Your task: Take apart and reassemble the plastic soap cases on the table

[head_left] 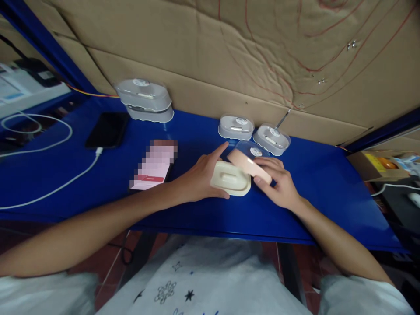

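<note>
My left hand (204,178) curves round the left end of a cream moulded tray (230,179), thumb and fingers spread on either side of it. The tray has a long raised shape in its hollow middle and lies on the blue table. Above its right end, my right hand (277,181) grips a flat peach-coloured block (247,165), held at a tilt between thumb and fingers. Just behind the block lies a clear plastic lid (252,147) with a round white label, partly hidden by my right hand and the block.
Two closed clear-lidded cases, a left one (236,127) and a right one (271,139), stand at the back, with a stack of similar cases (144,99) farther left. A lit phone (154,166) and a dark phone (108,130) on a white cable (82,177) lie left. Cardboard (197,57) walls the back.
</note>
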`<state>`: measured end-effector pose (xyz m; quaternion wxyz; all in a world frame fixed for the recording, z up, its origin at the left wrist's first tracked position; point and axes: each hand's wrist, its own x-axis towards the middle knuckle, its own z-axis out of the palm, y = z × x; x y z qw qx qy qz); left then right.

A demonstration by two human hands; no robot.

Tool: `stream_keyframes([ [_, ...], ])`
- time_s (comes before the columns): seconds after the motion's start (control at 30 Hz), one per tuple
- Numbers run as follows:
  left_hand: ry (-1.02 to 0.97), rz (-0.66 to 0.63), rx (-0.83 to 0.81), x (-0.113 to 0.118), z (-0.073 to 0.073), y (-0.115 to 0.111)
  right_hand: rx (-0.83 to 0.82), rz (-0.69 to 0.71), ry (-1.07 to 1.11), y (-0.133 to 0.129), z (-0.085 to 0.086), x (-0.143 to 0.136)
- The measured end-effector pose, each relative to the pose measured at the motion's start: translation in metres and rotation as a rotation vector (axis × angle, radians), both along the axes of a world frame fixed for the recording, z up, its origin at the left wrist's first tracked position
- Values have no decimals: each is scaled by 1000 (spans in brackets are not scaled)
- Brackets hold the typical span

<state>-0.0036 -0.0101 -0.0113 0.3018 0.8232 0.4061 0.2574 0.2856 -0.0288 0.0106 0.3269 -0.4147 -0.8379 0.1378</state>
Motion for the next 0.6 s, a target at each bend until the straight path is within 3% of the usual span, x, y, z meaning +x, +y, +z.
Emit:
stream_keyframes([
  [0.1, 40, -18, 14, -1, -4, 3, 143, 84, -190, -8, -3, -8],
  [0.2, -18, -98, 6, -4, -3, 2, 182, 173, -347, -9, -8, -12],
  [0.37, 90, -169, -9, -2, 3, -3, 226, 319, -406, -10, -11, -19],
  [0.6, 256, -176, -6, 3, 13, -3, 250, 272, -473, -20, -15, -33],
])
